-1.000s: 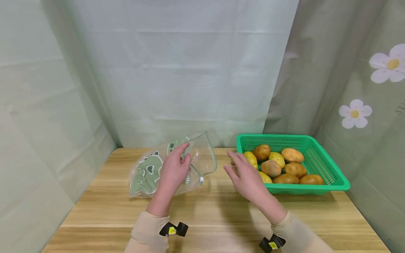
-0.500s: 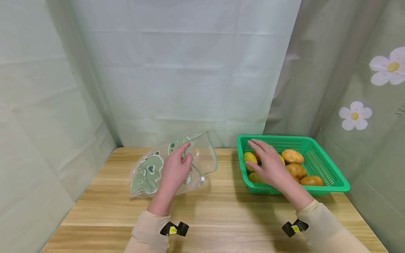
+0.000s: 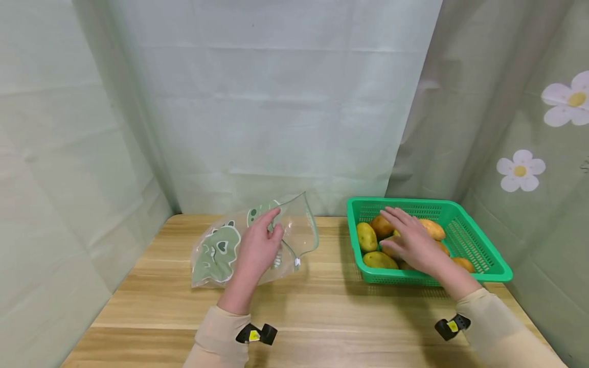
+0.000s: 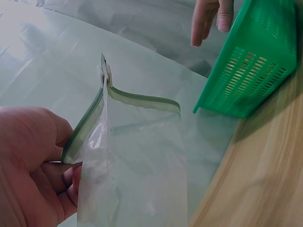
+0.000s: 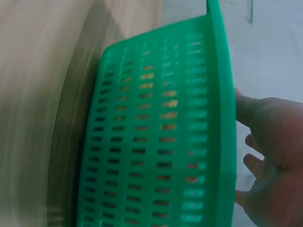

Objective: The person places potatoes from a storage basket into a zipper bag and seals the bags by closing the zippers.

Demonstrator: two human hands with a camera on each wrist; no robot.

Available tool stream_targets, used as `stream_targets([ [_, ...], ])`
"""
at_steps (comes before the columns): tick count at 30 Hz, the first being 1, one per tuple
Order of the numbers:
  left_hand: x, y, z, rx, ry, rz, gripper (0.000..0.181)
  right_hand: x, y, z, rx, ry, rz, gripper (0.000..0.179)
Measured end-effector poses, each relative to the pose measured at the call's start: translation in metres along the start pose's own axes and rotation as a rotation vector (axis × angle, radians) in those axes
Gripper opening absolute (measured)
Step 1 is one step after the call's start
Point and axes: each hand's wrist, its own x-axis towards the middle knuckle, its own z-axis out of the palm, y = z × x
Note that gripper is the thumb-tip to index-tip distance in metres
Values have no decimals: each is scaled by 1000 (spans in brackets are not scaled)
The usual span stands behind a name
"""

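On the left of the table lies a clear zip bag [image 3: 216,253] printed with green bears, its mouth gaping to the right. My left hand [image 3: 255,248] pinches the bag's green-edged rim between thumb and fingers, seen closely in the left wrist view, where the white slider [image 4: 105,75] shows too. Over the green plastic basket [image 3: 494,268] hovers my right hand [image 3: 416,245], fingers spread and slightly bent, holding nothing. Beneath and beside it are potatoes, yellowish ones [image 3: 366,236] at the left and brown ones [image 3: 381,225] partly hidden by the hand.
The wooden table [image 3: 317,317] carries the bag and basket with a strip of bare wood between them. Pale cloth [image 3: 285,128] hangs behind and at both sides; the right one [image 3: 557,230] has flower prints and stands close to the basket.
My right hand has moved right, from beside the basket's left edge to above the potatoes. The left hand keeps its hold on the bag and has hardly shifted.
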Motion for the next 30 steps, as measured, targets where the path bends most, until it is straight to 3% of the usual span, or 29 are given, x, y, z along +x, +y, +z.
stream_targets([
  [7,-1,0,1,-1,-3,-12,51,-6,22,3,-5,-5,5,83],
  [19,0,-3,5,0,0,-19,52,-13,43,9,41,-22,-99,88],
  [30,1,-4,6,-5,-13,-24,53,-13,43,7,63,-155,-2,84],
])
